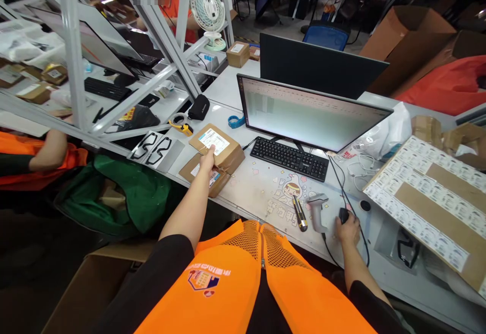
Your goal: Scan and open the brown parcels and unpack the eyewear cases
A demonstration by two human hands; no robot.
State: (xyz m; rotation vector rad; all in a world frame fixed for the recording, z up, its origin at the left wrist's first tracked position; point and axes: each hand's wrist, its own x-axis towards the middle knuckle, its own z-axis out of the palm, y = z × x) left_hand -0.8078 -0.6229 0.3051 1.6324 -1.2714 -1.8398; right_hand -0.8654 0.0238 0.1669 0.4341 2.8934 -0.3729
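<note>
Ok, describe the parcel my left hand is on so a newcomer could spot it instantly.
Start at the monitor and look left across the table. Two brown parcels are stacked there. It's the upper parcel under the left hand, with a white label on top.

The parcel (219,148) under the left hand (208,161) was matt brown cardboard with a smooth white paper label. The mouse (343,215) beneath the right hand (347,228) looked black plastic. The keyboard (289,158) was matt black plastic, the table (258,192) smooth and pale.
</note>
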